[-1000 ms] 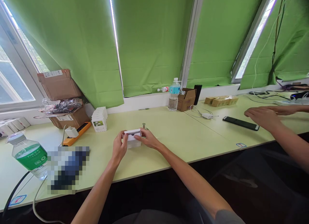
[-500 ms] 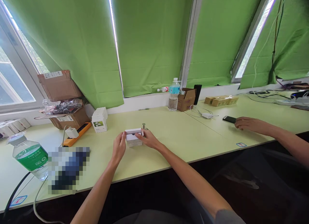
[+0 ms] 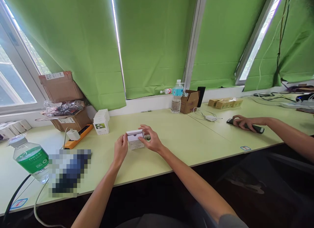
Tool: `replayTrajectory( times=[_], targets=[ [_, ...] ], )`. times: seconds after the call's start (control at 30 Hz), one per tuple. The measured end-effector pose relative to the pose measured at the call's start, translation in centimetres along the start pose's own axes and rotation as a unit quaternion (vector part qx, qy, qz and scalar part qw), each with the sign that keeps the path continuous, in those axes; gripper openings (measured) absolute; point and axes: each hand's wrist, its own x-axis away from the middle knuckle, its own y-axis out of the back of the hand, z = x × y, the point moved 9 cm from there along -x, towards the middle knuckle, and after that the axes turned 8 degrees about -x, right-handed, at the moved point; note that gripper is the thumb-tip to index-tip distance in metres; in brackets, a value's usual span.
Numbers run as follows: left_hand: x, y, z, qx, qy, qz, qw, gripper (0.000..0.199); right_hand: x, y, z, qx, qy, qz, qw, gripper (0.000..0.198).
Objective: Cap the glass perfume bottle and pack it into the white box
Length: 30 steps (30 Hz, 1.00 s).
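Note:
A small white cardboard box (image 3: 136,144) stands in front of me, with its top flap (image 3: 134,132) raised and a notched inner edge showing. My left hand (image 3: 120,148) is closed on the box's left side, thumb near the upper corner. At the right side is my right hand (image 3: 152,141), fingers spread and lifted, with the thumb tip at the box's edge; whether it presses there I cannot tell. Behind that hand, a small shiny object (image 3: 147,137) is mostly covered, so its kind does not show.
White boxes (image 3: 101,122) stand stacked behind left, near an orange power strip (image 3: 79,137) and an open carton (image 3: 71,120). Bottles (image 3: 33,161) (image 3: 176,98) flank the work area. At right, another person's hand (image 3: 242,122) rests on a dark phone (image 3: 257,128).
My right hand has loosened from the box, its fingers spreading and rising. The other person's hand has shifted onto the phone, whose near end now shows.

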Motion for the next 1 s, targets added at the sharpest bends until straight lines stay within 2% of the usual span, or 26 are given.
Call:
replayTrajectory(
  times=[0.1, 0.17, 0.3, 0.5, 0.6, 0.8, 1.0],
  targets=[
    [-0.3, -0.2, 0.0, -0.006, -0.002, 0.000, 1.000, 0.046, 0.1, 0.1, 1.2, 0.051, 0.065, -0.005, 0.997, 0.038],
    [-0.4, -0.3, 0.1, -0.009, -0.002, 0.000, 1.000, 0.047, 0.1, 0.0, 1.5, 0.070, 0.086, 0.000, 0.994, 0.029],
    [-0.8, -0.4, 0.5, -0.007, -0.002, 0.009, 1.000, 0.049, 0.0, 0.1, 1.5, 0.077, 0.083, -0.003, 0.994, 0.029],
    [-2.3, -0.7, 0.9, -0.002, 0.001, 0.045, 0.999, 0.051, 0.1, 0.0, 1.3, 0.115, 0.094, 0.008, 0.989, 0.018],
    [-2.7, -0.8, 1.1, 0.000, 0.000, 0.055, 0.998, 0.052, 0.2, -0.2, 1.1, 0.133, 0.096, 0.016, 0.986, 0.021],
    [-1.5, -0.7, 0.7, 0.008, -0.014, 0.043, 0.999, 0.050, 0.3, -0.4, 0.1, 0.126, 0.066, 0.015, 0.990, 0.043],
    [-1.3, -0.6, -0.1, 0.031, -0.033, 0.059, 0.997, 0.041, 0.1, 0.1, 0.8, 0.157, 0.100, -0.018, 0.982, 0.028]
  ],
)
